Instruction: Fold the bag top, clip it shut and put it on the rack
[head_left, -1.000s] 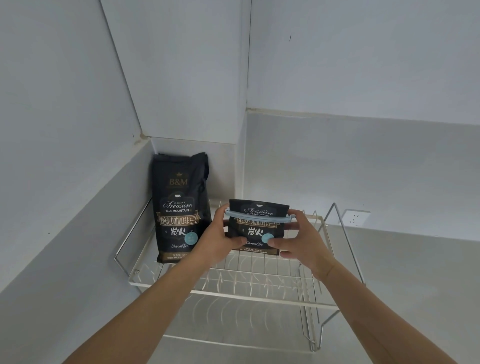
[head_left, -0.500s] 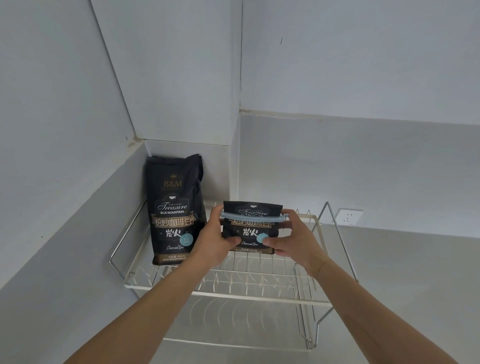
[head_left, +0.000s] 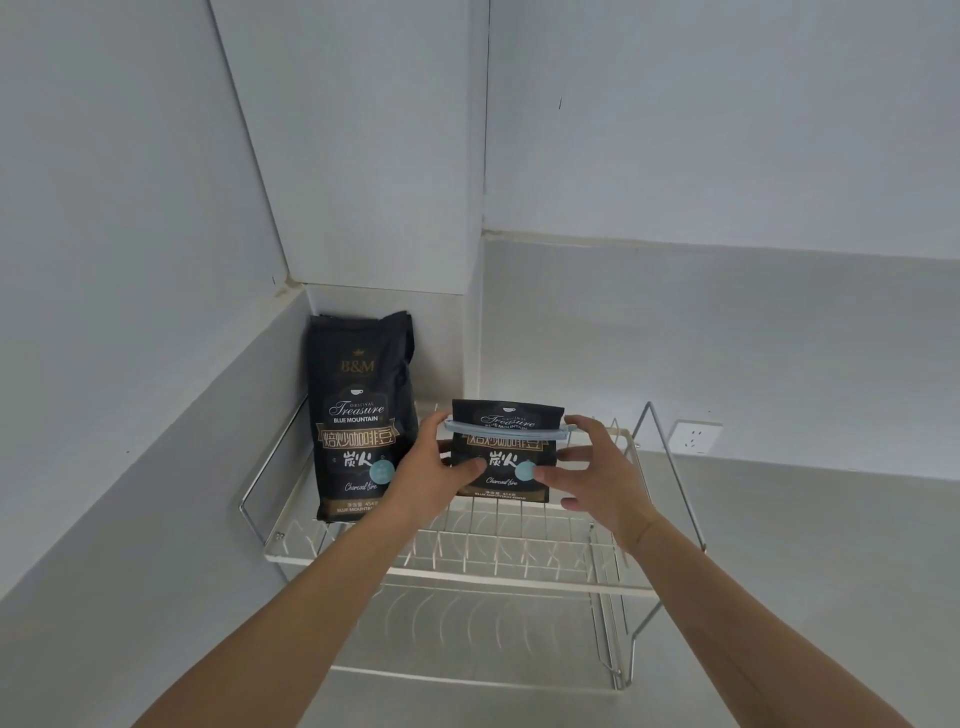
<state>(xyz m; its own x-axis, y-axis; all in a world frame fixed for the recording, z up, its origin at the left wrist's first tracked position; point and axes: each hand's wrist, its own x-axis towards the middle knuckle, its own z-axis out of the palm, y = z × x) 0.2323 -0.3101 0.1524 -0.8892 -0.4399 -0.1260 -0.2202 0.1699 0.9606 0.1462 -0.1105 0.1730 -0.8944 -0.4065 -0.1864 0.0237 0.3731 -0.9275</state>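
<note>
A short black coffee bag (head_left: 503, 453) with its top folded down stands upright on the top tier of a wire rack (head_left: 519, 574). A pale blue clip (head_left: 504, 430) runs across the fold. My left hand (head_left: 428, 467) grips the bag's left side, thumb on the front and fingers behind. My right hand (head_left: 605, 478) is at the bag's right edge with its fingers spread apart. Only the thumb tip touches the bag's front, and the index finger is near the clip's right end.
A taller black coffee bag (head_left: 358, 415) stands on the rack's left side, leaning into the wall corner. The rack has a lower tier and raised wire ends. A wall socket (head_left: 693, 436) is behind on the right. Grey walls close in at left and back.
The bag has been lowered onto the rack's top tier. My right hand has loosened from a grip to spread fingers. My left hand keeps its hold.
</note>
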